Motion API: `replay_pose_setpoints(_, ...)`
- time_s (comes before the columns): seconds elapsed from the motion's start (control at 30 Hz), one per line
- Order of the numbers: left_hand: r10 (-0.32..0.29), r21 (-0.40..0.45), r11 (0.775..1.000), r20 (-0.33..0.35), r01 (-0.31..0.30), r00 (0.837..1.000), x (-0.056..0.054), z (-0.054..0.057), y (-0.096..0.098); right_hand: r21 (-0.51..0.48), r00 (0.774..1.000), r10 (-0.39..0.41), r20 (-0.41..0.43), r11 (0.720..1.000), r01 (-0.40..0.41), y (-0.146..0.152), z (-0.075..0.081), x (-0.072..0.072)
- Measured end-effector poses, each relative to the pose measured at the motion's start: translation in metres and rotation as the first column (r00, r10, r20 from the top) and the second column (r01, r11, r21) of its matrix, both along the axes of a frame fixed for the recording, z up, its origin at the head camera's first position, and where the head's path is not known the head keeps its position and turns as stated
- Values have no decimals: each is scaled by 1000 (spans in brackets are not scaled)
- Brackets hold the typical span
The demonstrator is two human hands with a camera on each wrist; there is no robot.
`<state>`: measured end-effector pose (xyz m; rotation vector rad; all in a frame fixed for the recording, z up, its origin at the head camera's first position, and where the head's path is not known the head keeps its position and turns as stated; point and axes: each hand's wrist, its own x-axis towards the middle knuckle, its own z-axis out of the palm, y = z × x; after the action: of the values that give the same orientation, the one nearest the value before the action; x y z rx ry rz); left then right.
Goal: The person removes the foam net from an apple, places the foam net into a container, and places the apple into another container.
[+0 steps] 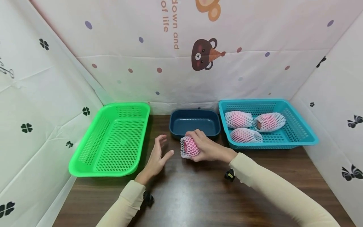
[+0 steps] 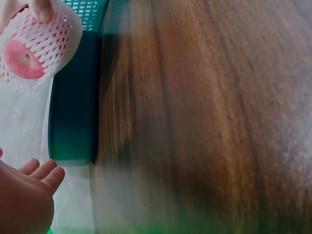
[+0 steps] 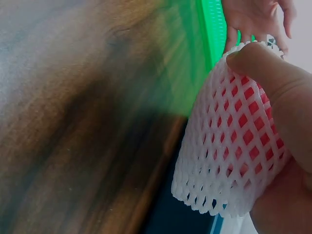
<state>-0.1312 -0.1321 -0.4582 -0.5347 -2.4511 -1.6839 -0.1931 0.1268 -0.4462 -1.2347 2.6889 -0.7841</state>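
Head view: your right hand [image 1: 207, 148] curls round a netted pink fruit [image 1: 189, 148]. Your left hand [image 1: 155, 160] hovers near, empty, spread.

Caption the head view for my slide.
Right hand grips a net-sleeved pink fruit; empty left hand beside the green basket.

The person wears a left sleeve [image 1: 120, 206] and a right sleeve [image 1: 283, 190], both long and of pale cream colour, each finishing in a cuff. A small black device [image 1: 148, 199] is beside the left cuff [image 1: 134, 190]; another black device [image 1: 227, 175], beside the right cuff [image 1: 241, 167], carries a yellowish mark [image 1: 230, 175].
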Motion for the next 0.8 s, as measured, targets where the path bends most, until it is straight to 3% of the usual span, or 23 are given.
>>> replay_pose_setpoints(0.13,-4,-1,1000,9,4,1000,4,6,1,6,1000,-4,27,1000,4,-1,-5,2)
replay_pose_setpoints(0.8,-15,-11,1000,41,15,999,5,0,-1,28,998,20,56,999,-22,-9,-21,4)
